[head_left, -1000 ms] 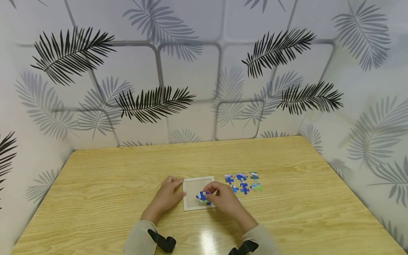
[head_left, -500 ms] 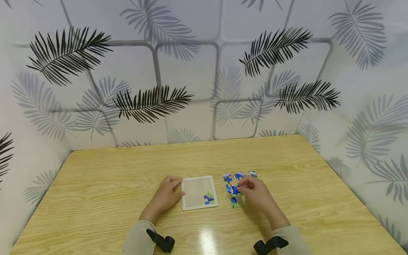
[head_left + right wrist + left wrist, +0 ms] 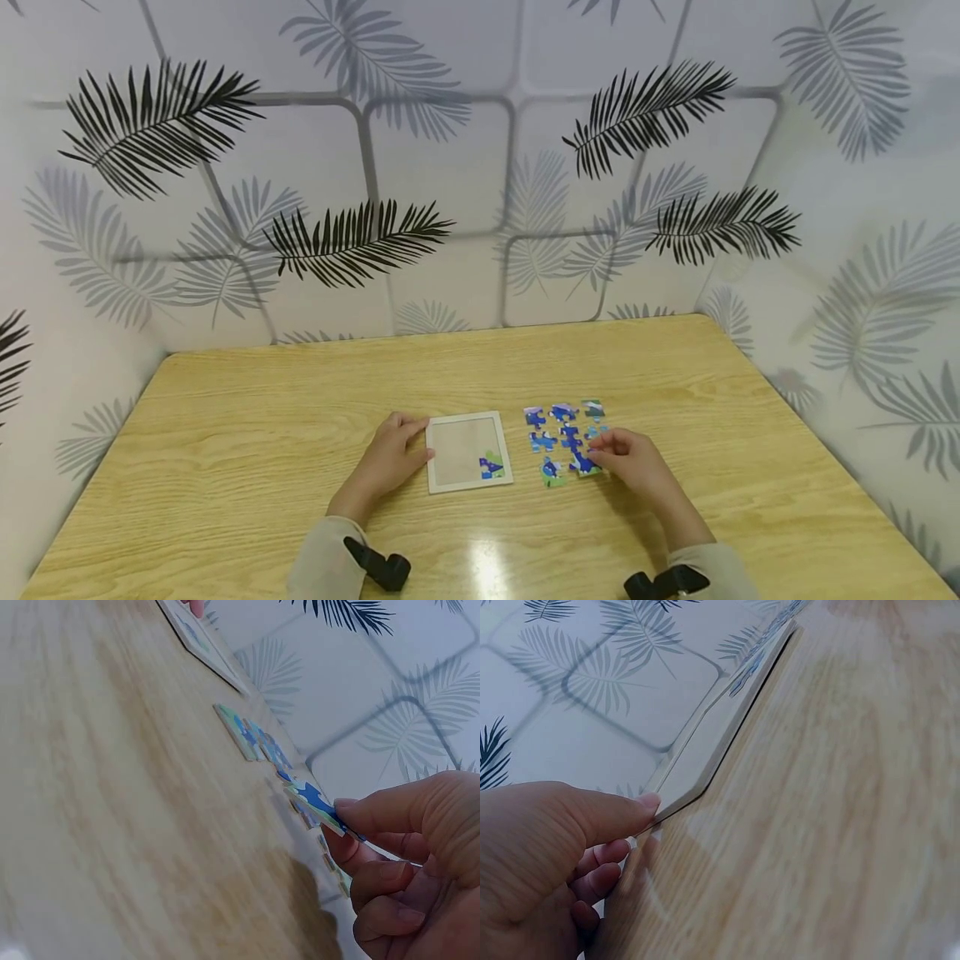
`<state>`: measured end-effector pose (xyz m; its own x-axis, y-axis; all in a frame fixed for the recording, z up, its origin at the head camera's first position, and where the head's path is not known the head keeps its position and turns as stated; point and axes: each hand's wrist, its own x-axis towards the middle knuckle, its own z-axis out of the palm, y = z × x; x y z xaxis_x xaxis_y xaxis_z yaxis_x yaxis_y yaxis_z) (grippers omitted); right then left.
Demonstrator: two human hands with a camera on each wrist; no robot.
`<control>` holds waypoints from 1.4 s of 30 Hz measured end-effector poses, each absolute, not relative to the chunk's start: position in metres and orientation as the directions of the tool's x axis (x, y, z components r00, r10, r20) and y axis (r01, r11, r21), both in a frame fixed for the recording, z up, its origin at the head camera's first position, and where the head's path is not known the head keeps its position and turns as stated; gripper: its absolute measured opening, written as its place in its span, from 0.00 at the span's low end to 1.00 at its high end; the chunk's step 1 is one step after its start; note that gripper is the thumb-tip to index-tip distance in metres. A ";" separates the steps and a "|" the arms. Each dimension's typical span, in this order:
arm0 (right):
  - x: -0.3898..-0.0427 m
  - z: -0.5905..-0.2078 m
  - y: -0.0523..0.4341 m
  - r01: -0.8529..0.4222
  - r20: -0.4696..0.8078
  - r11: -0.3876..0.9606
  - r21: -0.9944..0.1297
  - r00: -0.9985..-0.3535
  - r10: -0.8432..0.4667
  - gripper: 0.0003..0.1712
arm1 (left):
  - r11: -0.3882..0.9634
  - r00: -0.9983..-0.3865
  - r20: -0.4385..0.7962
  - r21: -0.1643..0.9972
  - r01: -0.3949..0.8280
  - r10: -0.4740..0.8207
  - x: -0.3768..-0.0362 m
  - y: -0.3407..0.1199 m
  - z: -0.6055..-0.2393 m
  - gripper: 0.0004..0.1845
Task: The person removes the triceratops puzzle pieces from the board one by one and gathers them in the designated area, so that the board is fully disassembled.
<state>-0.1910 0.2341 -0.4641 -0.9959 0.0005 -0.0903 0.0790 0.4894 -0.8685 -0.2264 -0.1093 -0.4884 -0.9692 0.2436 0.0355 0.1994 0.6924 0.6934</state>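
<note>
A square white-framed puzzle tray [image 3: 469, 451] lies on the wooden table [image 3: 300, 400]; one blue-green piece [image 3: 491, 467] sits in its near right corner. My left hand [image 3: 387, 458] rests at the tray's left edge, thumb tip touching the tray's corner [image 3: 682, 796]. Right of the tray lie several loose blue puzzle pieces [image 3: 558, 427]. My right hand [image 3: 628, 460] pinches one blue piece [image 3: 583, 463] between thumb and fingers and tilts it just off the table; in the right wrist view the same blue piece [image 3: 319, 806] is at my right hand's fingertips [image 3: 346, 814].
Leaf-patterned walls close in the table at the back and both sides. A green-blue piece [image 3: 552, 473] lies nearest the tray, also seen flat on the wood as the green-blue piece [image 3: 241, 732]. Black wrist straps [image 3: 378, 567] sit on both sleeves.
My right hand left a piece in the tray's near right corner, moved right to the loose pieces, then drew nearer and took hold of a blue piece. The left hand stayed put.
</note>
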 end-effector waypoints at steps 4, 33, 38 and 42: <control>-0.192 -0.467 0.234 0.091 -0.106 0.510 -0.856 -0.994 -0.002 0.08 | 0.692 -0.970 0.038 0.694 0.200 0.241 -0.226 -0.110 -0.488 0.28; -0.190 -0.470 0.233 0.042 -0.019 0.555 -0.831 -0.999 0.048 0.09 | 0.686 -0.966 0.055 0.694 0.218 0.251 -0.225 -0.110 -0.486 0.28; -0.194 -0.465 0.216 0.019 -0.007 0.550 -0.835 -1.000 0.023 0.07 | 0.685 -0.965 0.059 0.694 0.223 0.254 -0.224 -0.109 -0.485 0.27; -0.196 -0.458 0.198 -0.020 0.013 0.539 -0.842 -1.000 -0.018 0.06 | 0.683 -0.965 0.062 0.695 0.224 0.254 -0.223 -0.109 -0.484 0.27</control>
